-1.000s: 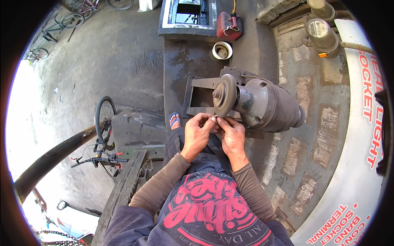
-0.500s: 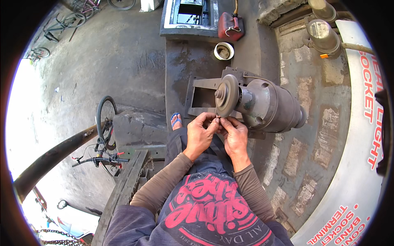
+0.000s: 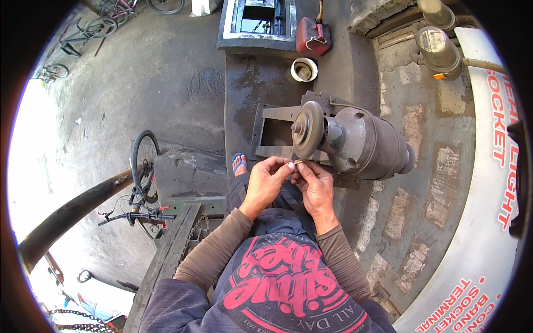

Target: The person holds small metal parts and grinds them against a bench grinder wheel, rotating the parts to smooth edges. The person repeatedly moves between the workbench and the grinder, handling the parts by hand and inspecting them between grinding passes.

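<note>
Both hands meet at the near edge of a round grinding wheel point(image 3: 308, 130), which sits on the shaft of a grey-brown electric motor point(image 3: 369, 141). My left hand point(image 3: 265, 185) is closed, thumb against the fingers. My right hand point(image 3: 317, 190) is closed too, its thumb and finger pinching at a tiny piece near the left fingertips. That piece is mostly hidden and too small to name. The fingertips are just below the wheel's rim, slightly apart from it. A metal frame point(image 3: 272, 112) stands behind and left of the wheel.
A white tub point(image 3: 303, 69) stands beyond the wheel, near a red jerrycan point(image 3: 312, 38). At left are a bicycle point(image 3: 145, 183) and a slanting dark pole point(image 3: 78, 213). A brick wall point(image 3: 397, 208) and a white lettered sign point(image 3: 483, 166) border the right. A sandalled foot point(image 3: 239, 163) shows below.
My hands have drawn slightly down from the wheel's edge toward my body. The left fingertips have parted a little from the right ones.
</note>
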Tool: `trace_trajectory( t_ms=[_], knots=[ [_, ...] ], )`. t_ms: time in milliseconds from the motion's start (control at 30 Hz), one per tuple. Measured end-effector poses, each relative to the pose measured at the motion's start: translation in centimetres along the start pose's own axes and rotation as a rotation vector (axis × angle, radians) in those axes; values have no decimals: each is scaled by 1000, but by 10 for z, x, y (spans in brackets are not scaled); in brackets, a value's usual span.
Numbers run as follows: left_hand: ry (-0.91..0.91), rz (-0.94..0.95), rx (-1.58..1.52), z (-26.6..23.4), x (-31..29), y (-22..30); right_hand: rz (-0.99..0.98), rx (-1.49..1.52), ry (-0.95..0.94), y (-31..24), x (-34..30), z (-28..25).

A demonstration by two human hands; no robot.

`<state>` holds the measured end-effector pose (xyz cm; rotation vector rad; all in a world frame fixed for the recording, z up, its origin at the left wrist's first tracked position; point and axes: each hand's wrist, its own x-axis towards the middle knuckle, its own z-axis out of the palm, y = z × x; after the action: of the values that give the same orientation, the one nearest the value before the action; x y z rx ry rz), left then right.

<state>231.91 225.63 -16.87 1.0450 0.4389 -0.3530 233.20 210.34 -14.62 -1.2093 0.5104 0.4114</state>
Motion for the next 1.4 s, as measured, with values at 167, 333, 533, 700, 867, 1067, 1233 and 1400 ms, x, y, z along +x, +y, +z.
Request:
trace_trajectory(
  t_ms=[167,333,533,700,867,1067,1233,1400],
  knots=[
    [1,-95,9,-2,3,2,-29,-45,-1,3,2,-1],
    [16,-77,-46,1,4,-2,-37,-87,49,5,5,4],
    [26,-28,-87,10,8,-5,-25,-15,90,-2,7,5],
    [66,38,-70,15,2,-3,-22,-70,81,-2,6,5],
    [26,20,-57,7,-4,-3,-34,-86,97,2,4,11],
    [-22,-118,-281,3,5,-24,-68,-193,70,1,6,3],
    [-80,-184,-463,1,7,-35,-62,-228,81,-2,6,4],
    [-79,-191,-519,0,0,-40,-57,-255,79,-2,-1,5]
  ],
)
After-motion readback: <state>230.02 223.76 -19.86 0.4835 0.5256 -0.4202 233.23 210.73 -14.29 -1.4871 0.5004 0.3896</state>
